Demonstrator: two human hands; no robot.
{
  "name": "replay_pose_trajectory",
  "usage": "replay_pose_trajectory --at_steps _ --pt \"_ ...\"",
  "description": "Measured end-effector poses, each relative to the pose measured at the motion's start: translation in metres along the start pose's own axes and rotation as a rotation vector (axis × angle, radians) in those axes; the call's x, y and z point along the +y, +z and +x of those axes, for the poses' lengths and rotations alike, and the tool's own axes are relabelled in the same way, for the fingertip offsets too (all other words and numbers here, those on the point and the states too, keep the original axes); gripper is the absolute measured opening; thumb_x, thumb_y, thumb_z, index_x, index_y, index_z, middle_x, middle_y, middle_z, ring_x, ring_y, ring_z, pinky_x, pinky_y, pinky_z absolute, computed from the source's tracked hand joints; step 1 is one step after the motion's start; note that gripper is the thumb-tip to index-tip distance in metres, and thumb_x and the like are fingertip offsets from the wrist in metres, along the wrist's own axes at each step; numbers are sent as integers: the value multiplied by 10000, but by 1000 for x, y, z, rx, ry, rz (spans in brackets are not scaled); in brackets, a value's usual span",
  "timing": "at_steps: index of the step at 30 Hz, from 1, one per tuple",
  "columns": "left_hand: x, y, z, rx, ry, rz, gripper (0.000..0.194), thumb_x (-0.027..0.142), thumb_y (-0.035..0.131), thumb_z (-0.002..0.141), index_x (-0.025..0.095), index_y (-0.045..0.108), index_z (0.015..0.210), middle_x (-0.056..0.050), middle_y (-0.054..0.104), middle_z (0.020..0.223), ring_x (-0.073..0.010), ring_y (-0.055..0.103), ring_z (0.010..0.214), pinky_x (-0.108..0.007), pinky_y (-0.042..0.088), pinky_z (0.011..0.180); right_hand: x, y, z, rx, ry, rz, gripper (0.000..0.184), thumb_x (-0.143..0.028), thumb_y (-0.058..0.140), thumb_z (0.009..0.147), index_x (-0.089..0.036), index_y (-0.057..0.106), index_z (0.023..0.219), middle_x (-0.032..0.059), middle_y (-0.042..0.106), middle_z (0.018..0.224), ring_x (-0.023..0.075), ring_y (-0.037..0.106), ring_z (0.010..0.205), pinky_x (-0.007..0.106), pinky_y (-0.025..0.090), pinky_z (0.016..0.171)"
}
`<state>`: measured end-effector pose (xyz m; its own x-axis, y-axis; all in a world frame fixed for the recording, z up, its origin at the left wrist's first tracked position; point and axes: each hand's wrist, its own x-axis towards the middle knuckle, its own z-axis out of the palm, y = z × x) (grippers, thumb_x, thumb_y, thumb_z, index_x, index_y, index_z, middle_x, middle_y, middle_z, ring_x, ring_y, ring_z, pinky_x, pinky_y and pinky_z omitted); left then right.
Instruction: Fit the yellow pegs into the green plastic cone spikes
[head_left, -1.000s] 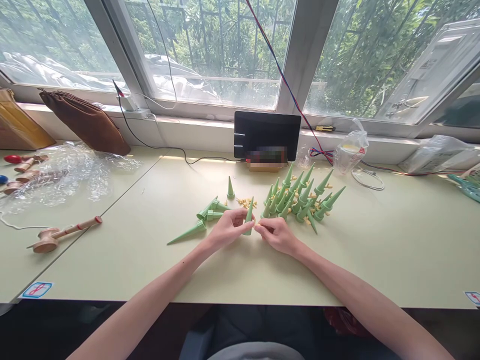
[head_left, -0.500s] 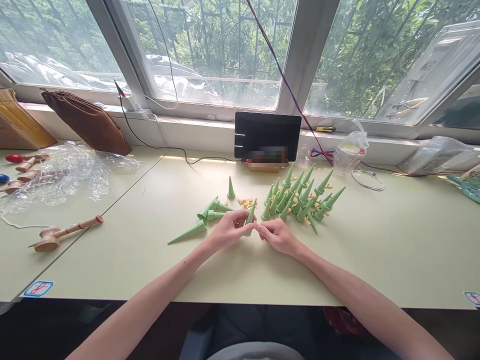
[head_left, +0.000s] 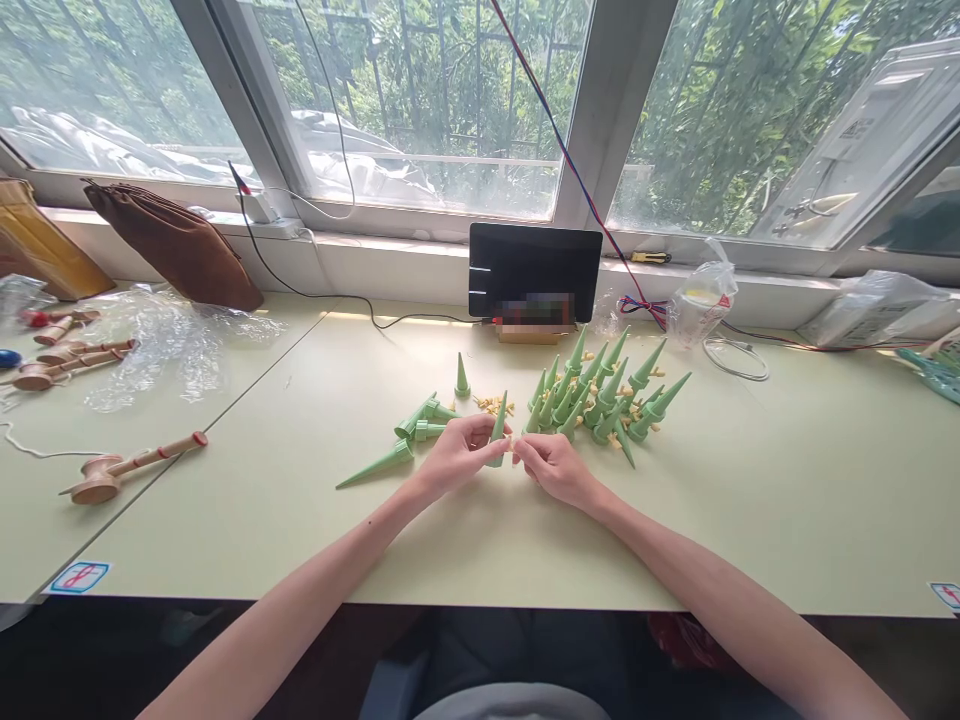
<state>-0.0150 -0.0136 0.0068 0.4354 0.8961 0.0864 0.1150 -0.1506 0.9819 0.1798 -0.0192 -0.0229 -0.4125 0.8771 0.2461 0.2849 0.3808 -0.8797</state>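
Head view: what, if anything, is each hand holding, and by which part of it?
The left hand holds a green cone by its wider lower part, tip up. The right hand pinches beside it; whether it grips anything is too small to tell.

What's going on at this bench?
Someone's left hand holds a green cone point up; the right hand is at its side, apparently pinching a small yellow piece. A dense group of green cones with yellow bits stands to the right. More cones lie to the left, and loose yellow pieces sit just beyond the hands.
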Motion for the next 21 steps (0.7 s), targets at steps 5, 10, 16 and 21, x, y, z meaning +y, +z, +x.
replay_pose_trajectory --at_steps 5,10,16,21 --pt "2 -1 -1 34 -41 28 316 435 632 853 149 677 980 -46 596 784 -106 483 623 -176 297 437 1 -2 -1 -30 -61 -63 294 -434 513 954 -171 638 993 -62 409 554 97 328 493 234 311 505" --pt "2 -1 0 14 -54 29 313 417 635 851 149 685 1005 -55 608 804 -100 464 619 -172 287 433 2 -2 -1 -33 -119 -175 265 -369 479 973 -165 647 965 -56 397 563 104 321 522 237 312 536" --pt "7 -2 -1 -42 -62 26 275 393 650 829 139 686 928 -44 579 781 -92 438 601 -167 290 426 3 -4 -2 -55 -170 -264 330 -373 421 992 -181 574 772 -28 437 606 112 346 554 240 294 541" --pt "7 -3 0 -54 -24 65 265 399 649 832 137 677 858 0 483 686 -86 374 581 -186 291 458 5 -5 -3 -59 -172 -306 363 -383 421 985 -194 445 677 -43 345 589 108 283 547 243 259 530"
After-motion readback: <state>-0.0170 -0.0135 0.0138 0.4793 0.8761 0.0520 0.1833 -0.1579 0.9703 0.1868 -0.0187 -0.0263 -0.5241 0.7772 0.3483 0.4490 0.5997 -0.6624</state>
